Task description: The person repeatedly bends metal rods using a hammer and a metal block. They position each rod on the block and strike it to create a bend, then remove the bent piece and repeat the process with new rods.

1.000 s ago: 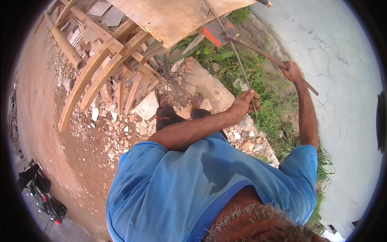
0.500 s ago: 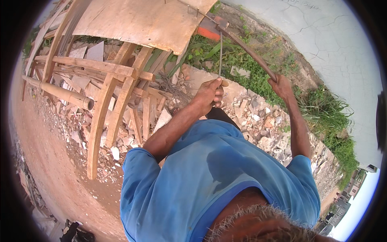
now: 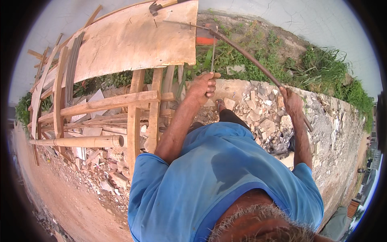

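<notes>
My left hand (image 3: 202,87) is closed around the lower end of a thin metal rod (image 3: 213,56). From there the rod rises to a bend and runs on leftward over the edge of a plywood board (image 3: 133,44), past nails (image 3: 156,23) standing up in it. A long brown metal bar (image 3: 254,60) slants from that bend down to my right hand (image 3: 292,103), whose fingers wrap it. The bar's lower end sticks out past my right wrist. How the bar's upper end meets the rod is too small to tell.
A hammer (image 3: 155,8) lies on the board's far edge. Timber framing (image 3: 137,101) supports the board, and a bamboo pole (image 3: 88,141) juts out at left. Rubble (image 3: 262,117) covers ground around my feet. Beyond are an orange-red object (image 3: 204,40), weeds (image 3: 258,56) and a pale wall (image 3: 322,20).
My view has turned, bringing the hammer and more of the board into sight. The bar's lower end now shows beyond my right hand. Both hands keep their grips.
</notes>
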Motion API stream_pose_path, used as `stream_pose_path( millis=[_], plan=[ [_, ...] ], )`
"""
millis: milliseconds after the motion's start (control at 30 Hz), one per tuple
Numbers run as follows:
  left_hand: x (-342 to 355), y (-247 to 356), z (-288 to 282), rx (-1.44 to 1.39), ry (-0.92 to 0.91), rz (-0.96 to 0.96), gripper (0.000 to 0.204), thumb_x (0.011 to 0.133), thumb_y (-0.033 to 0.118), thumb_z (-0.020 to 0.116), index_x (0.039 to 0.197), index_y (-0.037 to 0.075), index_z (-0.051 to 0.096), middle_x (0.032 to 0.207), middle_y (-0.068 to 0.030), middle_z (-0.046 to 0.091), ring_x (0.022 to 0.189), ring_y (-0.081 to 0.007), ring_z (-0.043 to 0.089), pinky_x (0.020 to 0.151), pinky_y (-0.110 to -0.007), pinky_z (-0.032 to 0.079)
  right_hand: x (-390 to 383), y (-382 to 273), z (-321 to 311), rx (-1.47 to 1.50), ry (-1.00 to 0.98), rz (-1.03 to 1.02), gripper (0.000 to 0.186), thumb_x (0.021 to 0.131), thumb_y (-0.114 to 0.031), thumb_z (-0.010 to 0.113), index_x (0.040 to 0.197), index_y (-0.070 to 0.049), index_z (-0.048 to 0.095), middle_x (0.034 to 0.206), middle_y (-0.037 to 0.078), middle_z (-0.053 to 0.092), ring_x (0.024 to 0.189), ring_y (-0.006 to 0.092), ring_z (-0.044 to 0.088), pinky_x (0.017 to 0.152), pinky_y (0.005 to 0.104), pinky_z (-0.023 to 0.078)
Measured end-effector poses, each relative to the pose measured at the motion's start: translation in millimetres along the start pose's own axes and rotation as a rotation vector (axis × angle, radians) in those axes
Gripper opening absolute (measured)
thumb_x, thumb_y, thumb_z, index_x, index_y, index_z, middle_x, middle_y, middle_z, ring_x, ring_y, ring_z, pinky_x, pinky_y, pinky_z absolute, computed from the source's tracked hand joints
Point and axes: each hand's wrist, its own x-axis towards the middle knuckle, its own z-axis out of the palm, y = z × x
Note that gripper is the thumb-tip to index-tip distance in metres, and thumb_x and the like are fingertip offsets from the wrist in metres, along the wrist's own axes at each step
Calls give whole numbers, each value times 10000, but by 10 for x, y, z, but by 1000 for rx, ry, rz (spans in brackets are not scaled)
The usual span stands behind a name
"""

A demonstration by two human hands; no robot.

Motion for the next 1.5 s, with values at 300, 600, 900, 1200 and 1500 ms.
stream_pose_path(
  millis=[300, 600, 900, 1200, 1500],
  plan=[
    [-21, 170, -240, 138, -50, 19, 288, 1049, 199, 461, 1177, -37, 565, 621, 95, 383, 468, -23, 318, 407, -204, 274, -396, -453, -82, 47, 49, 113, 723, 977, -675, 366, 861, -36, 685, 695, 210, 667, 716, 397, 678, 653, 519, 517],
    [-91, 462, -413, 339, -40, 5, 264, 1046, 162, 445, 1175, -36, 563, 620, 90, 387, 457, -23, 310, 384, -191, 261, -806, -765, 121, 137, 61, 170, 681, 995, -628, 376, 853, -38, 685, 683, 203, 664, 711, 407, 677, 643, 514, 526],
    [-111, 639, -556, 449, -59, 36, 262, 1045, 174, 459, 1155, -36, 571, 617, 88, 372, 466, -23, 309, 386, -195, 253, -1135, -1033, 127, 195, 192, 131, 595, 999, -573, 430, 856, -39, 651, 670, 207, 656, 691, 426, 665, 622, 530, 509],
    [-178, 532, -410, 438, -12, 3, 259, 1034, 242, 501, 1134, 27, 606, 641, 99, 389, 490, -20, 335, 429, -215, 296, -869, -745, -35, 273, -106, 139, 493, 940, -528, 584, 928, -38, 636, 710, 209, 661, 727, 414, 665, 660, 524, 490],
    [90, 74, -298, 823, 30, 333, 280, 1026, 291, 501, 900, 53, 579, 662, -21, 525, 525, -138, 483, 503, -326, 435, 243, -1084, 679, 517, -9, -9, 382, 865, -407, 705, 826, -30, 652, 643, 148, 615, 592, 280, 607, 590, 443, 452]
  ],
)
